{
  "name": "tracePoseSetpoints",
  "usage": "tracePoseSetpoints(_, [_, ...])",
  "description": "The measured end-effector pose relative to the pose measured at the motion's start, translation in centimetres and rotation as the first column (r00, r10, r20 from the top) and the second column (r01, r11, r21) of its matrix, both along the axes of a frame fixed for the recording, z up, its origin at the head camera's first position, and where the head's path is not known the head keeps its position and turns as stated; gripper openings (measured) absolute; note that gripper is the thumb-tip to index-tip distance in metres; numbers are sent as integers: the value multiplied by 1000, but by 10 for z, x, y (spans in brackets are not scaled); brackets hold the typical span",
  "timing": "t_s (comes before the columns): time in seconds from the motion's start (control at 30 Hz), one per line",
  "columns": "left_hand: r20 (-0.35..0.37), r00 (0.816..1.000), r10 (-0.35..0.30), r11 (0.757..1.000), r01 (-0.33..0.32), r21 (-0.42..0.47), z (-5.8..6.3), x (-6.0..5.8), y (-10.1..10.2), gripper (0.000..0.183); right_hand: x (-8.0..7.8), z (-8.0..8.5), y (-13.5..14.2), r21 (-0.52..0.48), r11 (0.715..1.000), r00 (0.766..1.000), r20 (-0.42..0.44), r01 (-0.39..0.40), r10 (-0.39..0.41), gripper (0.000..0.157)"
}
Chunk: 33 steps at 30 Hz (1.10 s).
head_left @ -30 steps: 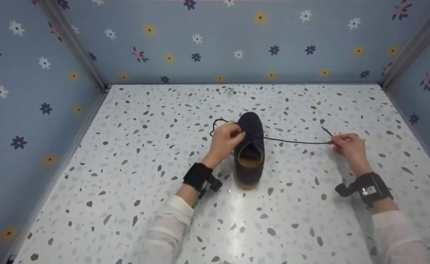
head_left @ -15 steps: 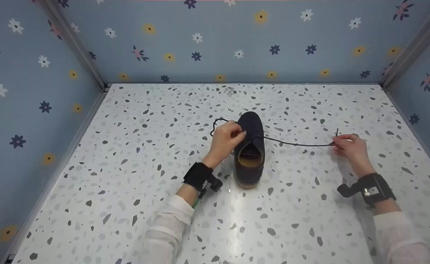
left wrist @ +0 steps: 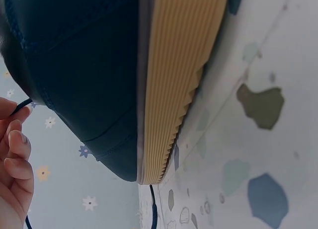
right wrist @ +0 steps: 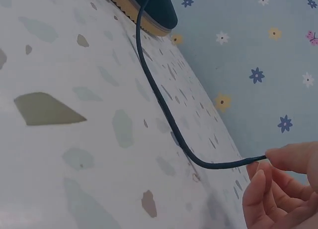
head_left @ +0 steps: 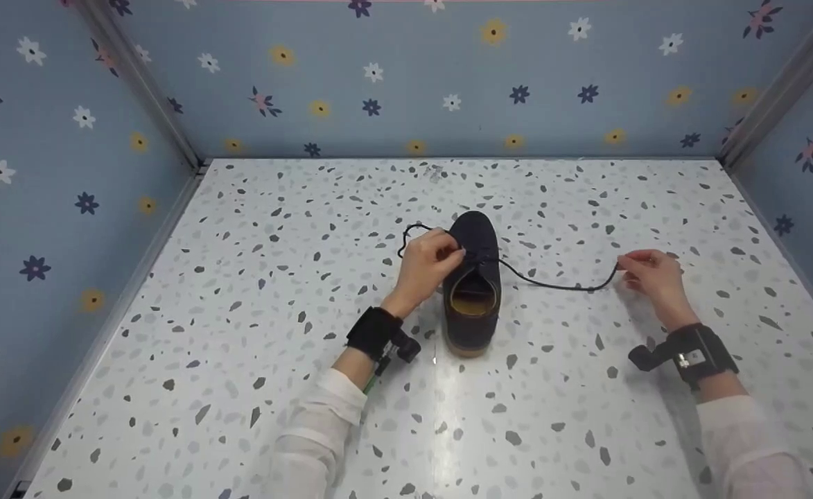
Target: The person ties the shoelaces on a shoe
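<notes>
Left wrist view: my left hand, fingers curled, pinches the lace beside the shoe; in my judgement a firm grip serves here. Right wrist view: my right hand pinches another stretch, tip hidden; even, gentle tension would suit its slack. Head view: the shoe stands sole-down between my hands on a speckled white surface, blue flowered panels bounding three sides.
</notes>
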<state>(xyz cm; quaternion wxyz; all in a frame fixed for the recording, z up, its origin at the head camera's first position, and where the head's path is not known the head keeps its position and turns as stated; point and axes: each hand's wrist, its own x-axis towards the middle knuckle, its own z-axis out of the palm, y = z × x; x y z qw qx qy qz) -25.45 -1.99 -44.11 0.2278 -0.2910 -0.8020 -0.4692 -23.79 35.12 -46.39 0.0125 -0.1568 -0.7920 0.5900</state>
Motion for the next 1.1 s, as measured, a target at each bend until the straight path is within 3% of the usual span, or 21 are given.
tracePoseSetpoints(0.17, [8,1000,6,1000,-6,7,0,0,0,7,-11,-4,-18,43,992,993,-13,-117,118,49])
tracePoseSetpoints(0.27, [6,1000,4,1000,-4,7,0,0,0,7,-13,4,-37,104,969,975,19,-223,222,46])
tracePoseSetpoints(0.37, [-1,1000,7,1000,-7,1,0,0,0,8,-14,11,-58,204,919,941,40,-337,336,42])
tracePoseSetpoints(0.53, [-3,1000,16,1000,-16,-11,0,0,0,8,-18,14,-89,306,832,882,62,-462,467,40])
tracePoseSetpoints(0.73, [18,1000,8,1000,-8,-15,0,0,1,8,-23,15,-114,341,781,836,27,-523,548,37])
tracePoseSetpoints(1.1, [17,1000,-7,1000,7,-7,3,0,3,8,-28,10,-131,440,697,772,-12,-567,635,14])
